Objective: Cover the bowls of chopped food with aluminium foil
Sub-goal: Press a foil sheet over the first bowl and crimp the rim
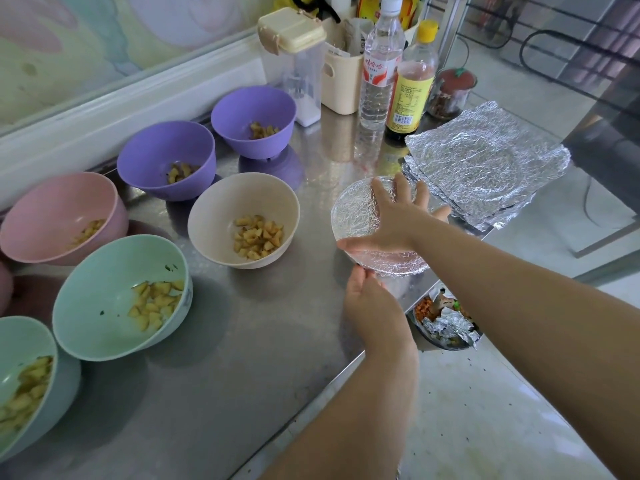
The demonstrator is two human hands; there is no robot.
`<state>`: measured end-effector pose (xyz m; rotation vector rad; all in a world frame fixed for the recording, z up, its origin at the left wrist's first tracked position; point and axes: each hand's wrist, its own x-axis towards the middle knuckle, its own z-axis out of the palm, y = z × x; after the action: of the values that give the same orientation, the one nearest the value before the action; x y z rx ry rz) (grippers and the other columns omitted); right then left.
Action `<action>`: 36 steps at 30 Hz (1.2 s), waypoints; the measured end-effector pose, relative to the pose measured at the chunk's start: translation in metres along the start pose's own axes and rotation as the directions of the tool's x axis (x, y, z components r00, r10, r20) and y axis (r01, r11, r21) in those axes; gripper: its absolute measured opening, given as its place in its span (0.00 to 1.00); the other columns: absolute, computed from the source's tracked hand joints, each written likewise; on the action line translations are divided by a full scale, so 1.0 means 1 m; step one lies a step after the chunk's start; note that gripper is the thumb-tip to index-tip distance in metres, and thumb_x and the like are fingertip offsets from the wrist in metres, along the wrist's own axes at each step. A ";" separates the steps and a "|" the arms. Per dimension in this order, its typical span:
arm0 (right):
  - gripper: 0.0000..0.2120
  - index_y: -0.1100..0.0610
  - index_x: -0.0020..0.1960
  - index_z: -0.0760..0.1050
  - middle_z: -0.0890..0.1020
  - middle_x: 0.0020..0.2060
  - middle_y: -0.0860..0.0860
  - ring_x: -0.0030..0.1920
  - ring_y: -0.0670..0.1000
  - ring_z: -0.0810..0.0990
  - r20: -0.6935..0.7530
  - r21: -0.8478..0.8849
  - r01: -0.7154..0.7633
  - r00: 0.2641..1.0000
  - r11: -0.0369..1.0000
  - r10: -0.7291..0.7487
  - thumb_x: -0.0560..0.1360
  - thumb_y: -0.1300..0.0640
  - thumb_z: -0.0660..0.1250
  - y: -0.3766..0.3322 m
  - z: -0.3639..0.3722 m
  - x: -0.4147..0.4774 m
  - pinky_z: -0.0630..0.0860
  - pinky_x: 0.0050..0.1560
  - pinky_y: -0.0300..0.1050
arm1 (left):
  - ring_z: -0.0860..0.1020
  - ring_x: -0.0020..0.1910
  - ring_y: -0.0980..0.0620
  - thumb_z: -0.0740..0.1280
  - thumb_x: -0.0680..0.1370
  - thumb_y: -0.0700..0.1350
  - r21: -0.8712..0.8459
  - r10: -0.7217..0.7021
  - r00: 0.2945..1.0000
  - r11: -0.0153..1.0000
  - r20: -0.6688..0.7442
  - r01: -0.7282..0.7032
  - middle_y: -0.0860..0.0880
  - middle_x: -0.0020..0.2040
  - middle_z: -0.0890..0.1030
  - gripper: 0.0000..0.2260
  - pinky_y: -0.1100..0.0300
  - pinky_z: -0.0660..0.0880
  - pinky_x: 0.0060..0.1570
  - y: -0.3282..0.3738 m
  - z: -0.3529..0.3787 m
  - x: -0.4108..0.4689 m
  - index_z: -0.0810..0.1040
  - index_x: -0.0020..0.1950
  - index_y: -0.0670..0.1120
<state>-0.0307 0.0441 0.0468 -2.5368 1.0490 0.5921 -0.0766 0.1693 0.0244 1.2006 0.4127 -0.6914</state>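
A foil-covered bowl stands near the steel counter's right edge. My right hand lies flat on its foil top, fingers spread. My left hand cups the bowl's near rim, pressing the foil there. Several uncovered bowls with chopped food stand to the left: a beige bowl, two purple bowls, a pink bowl and two mint green bowls. A stack of crinkled foil sheets lies behind the covered bowl at the right.
Bottles, a cream caddy and a clear lidded canister stand at the back of the steel counter. A waste bin with scraps and foil sits on the floor below the counter's right edge.
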 end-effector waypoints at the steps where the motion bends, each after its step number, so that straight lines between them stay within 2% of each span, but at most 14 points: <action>1: 0.68 0.42 0.80 0.30 0.31 0.80 0.52 0.79 0.66 0.31 0.000 -0.003 -0.004 1.000 1.000 0.004 0.56 0.15 0.62 0.000 0.000 0.000 0.44 0.67 0.84 | 0.79 0.52 0.62 0.53 0.83 0.33 -0.028 -0.023 1.000 0.999 -0.010 0.023 0.50 0.57 0.81 0.18 0.65 0.71 0.56 -0.001 0.002 0.001 0.76 0.68 0.43; 4: 0.68 0.42 0.81 0.30 0.31 0.80 0.52 0.79 0.66 0.32 -0.004 -0.006 -0.012 1.000 1.000 0.012 0.56 0.14 0.62 -0.001 0.000 -0.001 0.44 0.68 0.84 | 0.76 0.66 0.59 0.53 0.81 0.32 -0.037 0.036 0.998 0.999 0.053 -0.034 0.52 0.66 0.79 0.24 0.63 0.69 0.65 -0.005 0.008 -0.004 0.71 0.74 0.48; 7: 0.68 0.43 0.81 0.30 0.31 0.80 0.52 0.79 0.66 0.32 -0.007 0.011 -0.031 0.999 0.999 0.031 0.56 0.15 0.62 -0.003 -0.001 -0.003 0.44 0.68 0.84 | 0.74 0.67 0.62 0.54 0.79 0.32 0.019 0.095 0.988 0.995 0.120 -0.098 0.60 0.67 0.77 0.31 0.58 0.67 0.69 -0.008 0.012 -0.007 0.65 0.77 0.59; 9: 0.68 0.44 0.80 0.29 0.31 0.80 0.53 0.79 0.67 0.32 -0.016 0.037 -0.075 0.997 0.997 0.075 0.57 0.15 0.62 -0.006 0.000 -0.007 0.45 0.68 0.83 | 0.74 0.67 0.60 0.56 0.79 0.33 0.025 0.096 0.986 0.995 0.140 -0.100 0.59 0.68 0.77 0.31 0.56 0.68 0.68 -0.007 0.011 -0.002 0.64 0.77 0.60; 11: 0.69 0.45 0.80 0.28 0.30 0.80 0.54 0.79 0.67 0.33 -0.010 0.073 -0.121 0.992 0.990 0.122 0.57 0.15 0.63 -0.008 0.001 -0.011 0.46 0.69 0.83 | 0.77 0.63 0.60 0.57 0.79 0.32 0.037 0.077 0.990 0.996 0.114 -0.082 0.57 0.65 0.79 0.28 0.59 0.71 0.65 0.001 0.004 0.010 0.68 0.76 0.55; 13: 0.69 0.45 0.79 0.26 0.29 0.79 0.55 0.79 0.67 0.33 0.024 0.090 -0.156 0.988 0.984 0.154 0.58 0.16 0.63 -0.006 -0.001 -0.014 0.47 0.68 0.84 | 0.78 0.53 0.68 0.55 0.80 0.31 0.081 0.086 0.992 0.992 0.088 -0.094 0.61 0.55 0.81 0.23 0.67 0.72 0.55 0.016 -0.007 0.022 0.72 0.69 0.53; 14: 0.69 0.46 0.79 0.25 0.29 0.79 0.56 0.79 0.66 0.34 0.043 0.086 -0.169 0.985 0.982 0.165 0.58 0.16 0.63 -0.004 -0.002 -0.015 0.47 0.68 0.84 | 0.77 0.49 0.70 0.53 0.81 0.32 0.096 0.089 0.992 0.991 0.084 -0.097 0.62 0.52 0.80 0.24 0.69 0.71 0.53 0.023 -0.013 0.028 0.71 0.71 0.52; 18: 0.69 0.45 0.78 0.24 0.28 0.78 0.57 0.78 0.67 0.31 -0.011 0.025 -0.126 0.992 0.992 0.126 0.56 0.14 0.59 0.003 -0.004 -0.008 0.43 0.67 0.85 | 0.75 0.60 0.61 0.55 0.84 0.34 0.149 0.120 0.989 0.980 0.082 -0.132 0.51 0.68 0.77 0.20 0.64 0.67 0.67 0.036 -0.031 0.038 0.69 0.75 0.46; 21: 0.69 0.42 0.79 0.26 0.28 0.79 0.54 0.77 0.67 0.29 -0.071 0.023 0.016 0.997 1.000 -0.014 0.56 0.14 0.62 0.001 -0.002 0.001 0.44 0.68 0.84 | 0.72 0.69 0.58 0.54 0.82 0.33 0.232 0.197 0.958 0.942 0.209 -0.244 0.50 0.66 0.80 0.22 0.56 0.64 0.73 0.027 -0.033 0.031 0.75 0.70 0.52; 23: 0.68 0.42 0.80 0.29 0.29 0.80 0.52 0.78 0.67 0.30 -0.042 0.038 0.060 0.997 0.997 -0.059 0.56 0.16 0.64 -0.001 -0.002 0.004 0.43 0.68 0.84 | 0.67 0.73 0.61 0.52 0.81 0.32 0.252 0.192 0.940 0.931 0.282 -0.266 0.57 0.70 0.75 0.26 0.59 0.61 0.75 0.022 -0.031 0.025 0.71 0.74 0.54; 26: 0.69 0.43 0.80 0.30 0.32 0.80 0.52 0.78 0.68 0.31 -0.016 0.037 0.052 0.999 0.998 -0.052 0.56 0.16 0.64 -0.002 -0.003 0.007 0.44 0.69 0.84 | 0.59 0.75 0.69 0.55 0.79 0.39 0.311 0.180 0.923 0.905 0.340 -0.291 0.66 0.77 0.61 0.31 0.55 0.55 0.79 0.012 -0.030 0.024 0.56 0.81 0.58; 31: 0.69 0.43 0.81 0.30 0.32 0.81 0.52 0.79 0.66 0.32 -0.034 0.038 0.026 0.999 0.999 -0.025 0.56 0.16 0.65 -0.005 -0.001 0.007 0.45 0.69 0.83 | 0.50 0.78 0.64 0.60 0.72 0.50 0.447 0.094 0.921 0.852 0.379 -0.271 0.69 0.77 0.45 0.41 0.47 0.55 0.78 0.000 -0.023 0.024 0.38 0.76 0.71; 34: 0.69 0.43 0.81 0.31 0.32 0.81 0.52 0.79 0.65 0.32 -0.048 0.046 -0.013 0.999 0.999 0.016 0.57 0.16 0.65 -0.007 0.000 0.003 0.45 0.69 0.83 | 0.47 0.79 0.59 0.60 0.75 0.47 0.519 0.135 0.915 0.788 0.380 -0.332 0.62 0.79 0.44 0.42 0.48 0.51 0.79 -0.001 -0.017 0.023 0.35 0.80 0.58; 36: 0.69 0.44 0.81 0.31 0.32 0.81 0.52 0.79 0.65 0.32 -0.052 0.049 -0.022 0.998 0.999 0.024 0.57 0.15 0.64 -0.007 0.001 0.003 0.46 0.69 0.83 | 0.44 0.79 0.61 0.60 0.76 0.44 0.544 0.138 0.909 0.763 0.393 -0.351 0.59 0.80 0.39 0.43 0.52 0.50 0.79 0.001 -0.013 0.022 0.30 0.79 0.54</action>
<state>-0.0233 0.0475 0.0456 -2.5139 1.0981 0.5029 -0.0590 0.1762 0.0075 1.6712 -0.2886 -0.8022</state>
